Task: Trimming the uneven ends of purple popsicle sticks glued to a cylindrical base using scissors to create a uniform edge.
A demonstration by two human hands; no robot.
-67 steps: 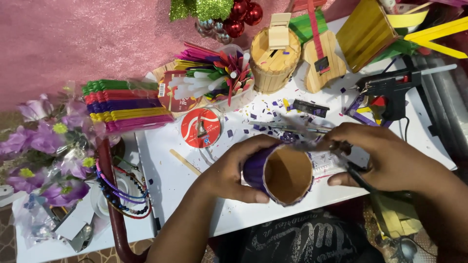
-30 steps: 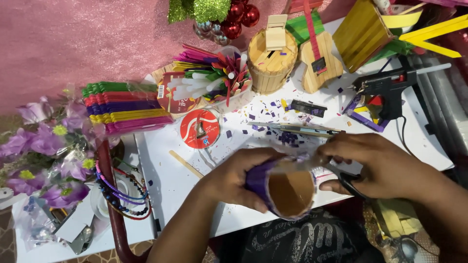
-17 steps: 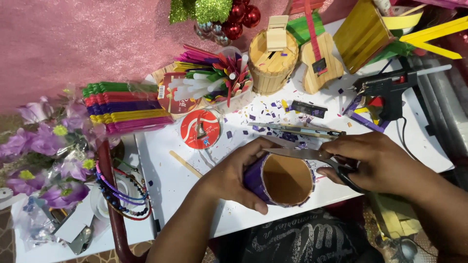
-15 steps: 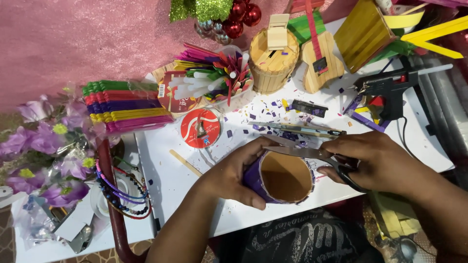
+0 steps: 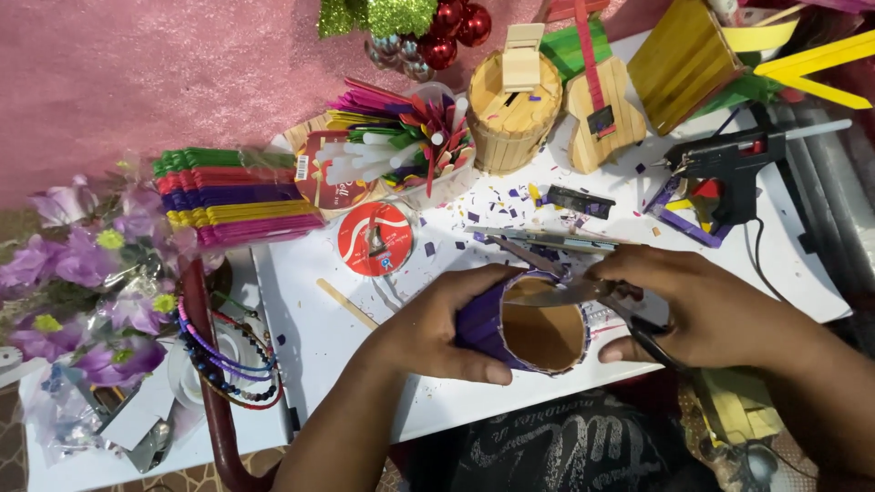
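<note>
My left hand [image 5: 437, 330] grips a purple cylinder made of craft sticks [image 5: 510, 328] around a brown cardboard tube, its open end facing me. My right hand [image 5: 702, 305] holds a pair of scissors [image 5: 583, 293] whose blades lie across the top rim of the cylinder. Both hands hover over the near edge of the white table [image 5: 310, 319]. Small purple offcuts [image 5: 510, 214] are scattered on the table beyond the cylinder.
A black glue gun [image 5: 725, 169] lies at the right. Wooden stick crafts [image 5: 515, 96] stand at the back. Bundles of coloured sticks [image 5: 232, 196], a round red disc [image 5: 374, 239], a loose plain stick [image 5: 346, 303], purple flowers [image 5: 82, 282] and bead strings [image 5: 223, 355] sit at the left.
The cylinder has been turned in my left hand and tipped up and down. The scissors have come onto its upper rim.
</note>
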